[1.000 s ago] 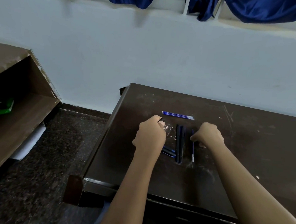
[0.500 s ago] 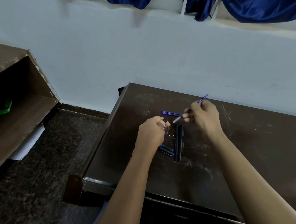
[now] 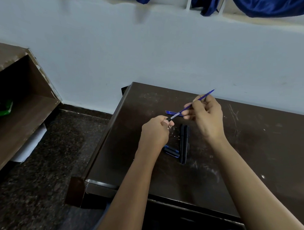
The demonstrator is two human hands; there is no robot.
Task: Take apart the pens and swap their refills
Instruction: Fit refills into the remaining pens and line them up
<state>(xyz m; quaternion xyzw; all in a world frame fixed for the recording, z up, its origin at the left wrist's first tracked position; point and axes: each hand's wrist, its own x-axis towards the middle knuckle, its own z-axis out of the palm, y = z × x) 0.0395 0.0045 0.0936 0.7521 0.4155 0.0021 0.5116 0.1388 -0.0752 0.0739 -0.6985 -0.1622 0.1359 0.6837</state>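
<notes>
My right hand [image 3: 207, 116] pinches a thin blue refill [image 3: 205, 95] that slants up to the right. Its pale lower end meets the mouth of a black pen barrel [image 3: 169, 119], which pokes out of my closed left hand [image 3: 155, 131]. Two dark pen barrels [image 3: 184, 143] lie side by side on the dark brown table [image 3: 252, 156] between my wrists. A short blue and black pen piece [image 3: 172, 151] rests just left of them, beside my left wrist. More blue refills [image 3: 171, 113] lie flat behind my hands.
The table's left edge [image 3: 108, 139] drops to a dark speckled floor. A brown wooden shelf unit [image 3: 14, 106] stands at the left with a green packet [image 3: 1, 108] inside. A pale wall runs behind the table, with blue cloth hanging above.
My right hand picked a blue refill off the table, lifted it, and brought its end to the barrel in my left hand. My left hand stayed closed and rose slightly.
</notes>
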